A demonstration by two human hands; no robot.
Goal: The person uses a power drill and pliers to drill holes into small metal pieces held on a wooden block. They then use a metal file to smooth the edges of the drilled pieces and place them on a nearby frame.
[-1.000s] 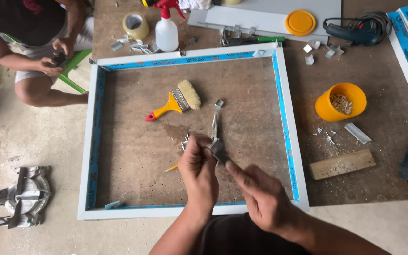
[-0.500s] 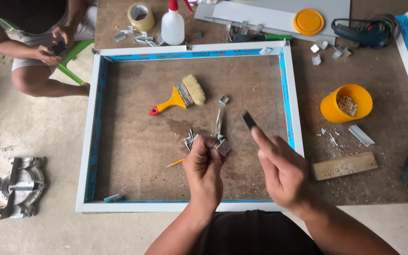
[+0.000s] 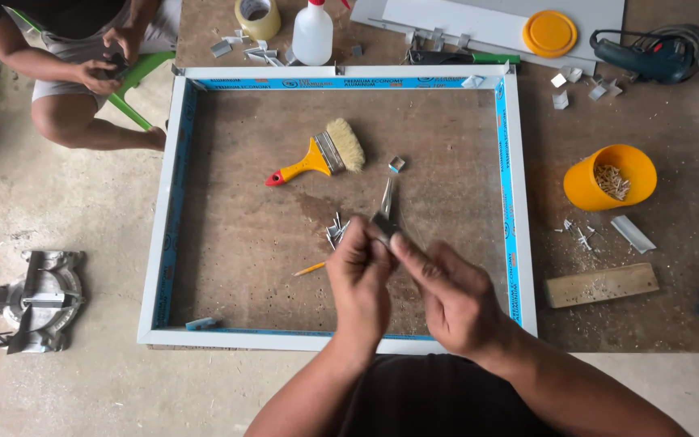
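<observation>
Just left of the frame's centre, the left hand was curled shut around the lower end of a small metal piece, whose long axis ran upward and slightly right, away from the fingers toward the upper middle of the frame. To its right, the right hand came in from the lower right with its fingertips pinched against the same piece just below the left hand's grip (both hands touched it, the left nearer its base). It was held above the brown board inside the white frame, with a heap of small clips just left of the hands and the paintbrush farther up.
</observation>
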